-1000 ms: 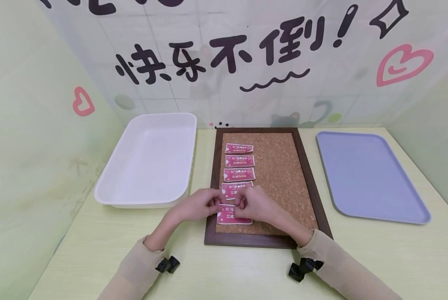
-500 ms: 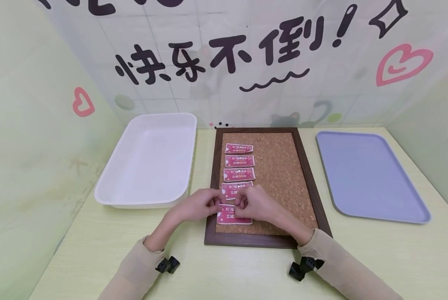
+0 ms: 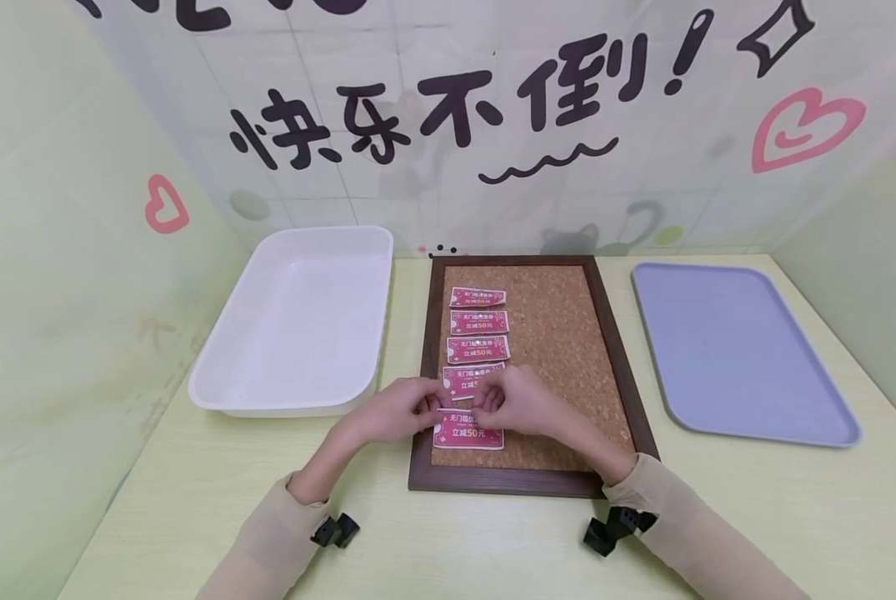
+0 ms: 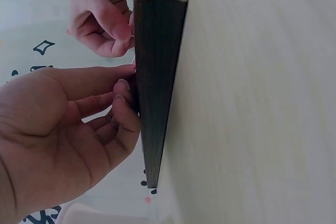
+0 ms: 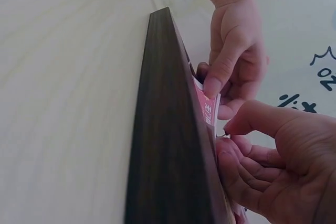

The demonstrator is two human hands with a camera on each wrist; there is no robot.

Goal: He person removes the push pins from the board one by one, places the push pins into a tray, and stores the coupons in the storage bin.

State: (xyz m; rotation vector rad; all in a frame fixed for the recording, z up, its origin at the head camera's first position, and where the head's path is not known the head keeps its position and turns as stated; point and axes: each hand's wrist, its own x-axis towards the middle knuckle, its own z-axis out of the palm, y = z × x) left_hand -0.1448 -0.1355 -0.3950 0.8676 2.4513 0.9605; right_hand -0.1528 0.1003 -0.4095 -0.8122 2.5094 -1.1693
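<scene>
The lowest pink coupon (image 3: 468, 432) lies on the corkboard (image 3: 560, 358), below a column of several like coupons. My left hand (image 3: 402, 410) pinches its upper left edge between thumb and fingers; in the right wrist view that part of the coupon (image 5: 206, 107) lifts off the cork. Close beside it, my right hand (image 3: 518, 402) is at the coupon's upper right, thumb and forefinger together. A tiny pin (image 5: 226, 134) shows between those fingertips in the right wrist view. Small white pin heads show on some coupons higher up. The left wrist view hides the coupon behind the frame.
A dark wooden frame (image 3: 493, 479) borders the corkboard. To the left stands a deep white basin (image 3: 308, 325), and to the right lies a flat lilac tray (image 3: 740, 350). A printed wall (image 3: 448, 200) closes off the back of the table.
My right hand has shifted slightly right and up, uncovering more of the lowest coupon's print. The left hand stays in place on the coupon's edge.
</scene>
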